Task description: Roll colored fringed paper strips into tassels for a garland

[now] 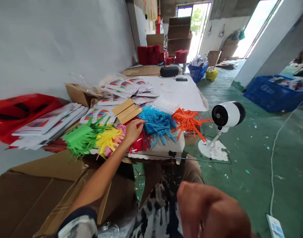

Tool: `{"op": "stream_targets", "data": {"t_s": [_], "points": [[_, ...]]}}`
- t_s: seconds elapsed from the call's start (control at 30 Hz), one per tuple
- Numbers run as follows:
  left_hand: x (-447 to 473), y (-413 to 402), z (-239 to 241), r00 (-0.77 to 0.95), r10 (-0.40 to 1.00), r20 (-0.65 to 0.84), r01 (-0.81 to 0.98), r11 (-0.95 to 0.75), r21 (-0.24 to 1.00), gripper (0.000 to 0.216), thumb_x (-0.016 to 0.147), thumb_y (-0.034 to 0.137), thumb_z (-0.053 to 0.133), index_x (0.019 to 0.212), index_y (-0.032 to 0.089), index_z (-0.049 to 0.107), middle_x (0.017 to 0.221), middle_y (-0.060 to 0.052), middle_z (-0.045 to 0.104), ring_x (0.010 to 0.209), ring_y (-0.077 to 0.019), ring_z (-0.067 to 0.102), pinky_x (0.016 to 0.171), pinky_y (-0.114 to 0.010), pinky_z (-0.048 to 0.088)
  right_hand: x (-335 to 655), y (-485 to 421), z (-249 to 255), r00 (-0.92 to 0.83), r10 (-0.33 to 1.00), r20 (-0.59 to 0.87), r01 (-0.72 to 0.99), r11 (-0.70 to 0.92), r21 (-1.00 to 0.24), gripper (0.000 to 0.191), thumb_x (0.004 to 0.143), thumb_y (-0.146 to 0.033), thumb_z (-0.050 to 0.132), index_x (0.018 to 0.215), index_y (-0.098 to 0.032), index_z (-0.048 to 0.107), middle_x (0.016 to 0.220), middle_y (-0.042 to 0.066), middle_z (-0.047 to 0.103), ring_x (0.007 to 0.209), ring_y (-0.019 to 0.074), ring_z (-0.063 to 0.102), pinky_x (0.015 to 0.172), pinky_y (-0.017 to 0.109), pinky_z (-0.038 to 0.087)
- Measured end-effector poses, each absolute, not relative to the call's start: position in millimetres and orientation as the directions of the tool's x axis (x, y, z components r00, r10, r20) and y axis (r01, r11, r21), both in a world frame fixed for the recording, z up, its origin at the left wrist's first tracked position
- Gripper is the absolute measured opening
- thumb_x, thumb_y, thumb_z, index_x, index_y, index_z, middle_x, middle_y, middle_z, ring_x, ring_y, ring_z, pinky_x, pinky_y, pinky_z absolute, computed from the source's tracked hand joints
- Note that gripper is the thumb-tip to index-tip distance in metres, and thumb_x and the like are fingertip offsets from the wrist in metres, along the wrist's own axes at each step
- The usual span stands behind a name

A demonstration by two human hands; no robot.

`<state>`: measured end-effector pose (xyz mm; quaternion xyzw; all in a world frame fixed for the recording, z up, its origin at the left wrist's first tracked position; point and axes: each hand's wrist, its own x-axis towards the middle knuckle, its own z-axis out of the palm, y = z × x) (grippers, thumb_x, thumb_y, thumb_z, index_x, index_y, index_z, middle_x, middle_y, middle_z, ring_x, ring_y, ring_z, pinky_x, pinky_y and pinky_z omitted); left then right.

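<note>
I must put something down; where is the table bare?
Bare white tabletop lies between the black oblong case and the orange fringed bundle, right of the printed white cards. The near side is crowded: green bundle, yellow bundle, blue bundle, left hand.

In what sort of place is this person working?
Probably a small workshop: coloured fringed strips and printed white cards or packets lie on the table, loaded blue baskets stand on the floor, and scraps litter it.
</note>
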<state>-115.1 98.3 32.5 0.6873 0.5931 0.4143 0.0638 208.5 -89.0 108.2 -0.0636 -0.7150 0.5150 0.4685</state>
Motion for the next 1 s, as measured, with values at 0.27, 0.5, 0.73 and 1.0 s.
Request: {"op": "stream_targets", "data": {"t_s": [0.27, 0.5, 0.73, 1.0], "points": [[-44, 110, 19, 0.289, 0.816, 0.501, 0.696, -0.538, 0.475, 0.022, 0.097, 0.014, 0.063, 0.108, 0.024, 0.08, 0.112, -0.006, 0.08, 0.11, -0.0236, 0.072, 0.101, -0.041, 0.056, 261, 95, 73, -0.223, 0.847, 0.482, 0.569, 0.515, -0.642, 0.034, 0.105, -0.041, 0.056, 0.077, -0.022, 0.063, 0.081, 0.003, 0.067, 0.078, 0.019, 0.061, 0.074, 0.031, 0.044], [-1, 120, 13, 0.441, 0.774, 0.454, 0.61, -0.629, 0.482, 0.023, 0.098, 0.01, 0.061, 0.109, 0.023, 0.078, 0.112, -0.007, 0.079, 0.11, -0.0223, 0.07, 0.097, -0.039, 0.058, 238, 241, 37, -0.198, 0.97, 0.14, 0.956, 0.222, -0.191, 0.047, 0.109, -0.041, 0.037, 0.114, -0.015, 0.076, 0.125, 0.02, 0.071, 0.121, 0.0326, 0.061, 0.103, 0.044, 0.043], [6, 143, 5, 0.445, 0.793, 0.416, 0.559, -0.61, 0.562, 0.022, 0.101, 0.015, 0.06, 0.107, 0.025, 0.079, 0.113, -0.007, 0.079, 0.111, -0.0222, 0.071, 0.098, -0.039, 0.057, 245, 283, 6, -0.129, 0.991, 0.038, 0.974, 0.133, -0.184, 0.041, 0.092, -0.049, 0.069, 0.117, -0.017, 0.074, 0.129, 0.022, 0.068, 0.123, 0.0404, 0.058, 0.097, 0.051, 0.046], [14, 144, 6, 0.408, 0.809, 0.423, 0.502, -0.586, 0.636, 0.022, 0.1, 0.015, 0.061, 0.107, 0.025, 0.08, 0.112, -0.007, 0.08, 0.111, -0.0225, 0.071, 0.099, -0.04, 0.057, 256, 289, 19, -0.176, 0.969, 0.173, 0.911, 0.227, -0.345, 0.02, 0.094, -0.036, 0.065, 0.103, -0.02, 0.072, 0.103, 0.009, 0.076, 0.093, 0.0243, 0.065, 0.081, 0.034, 0.045]]}}
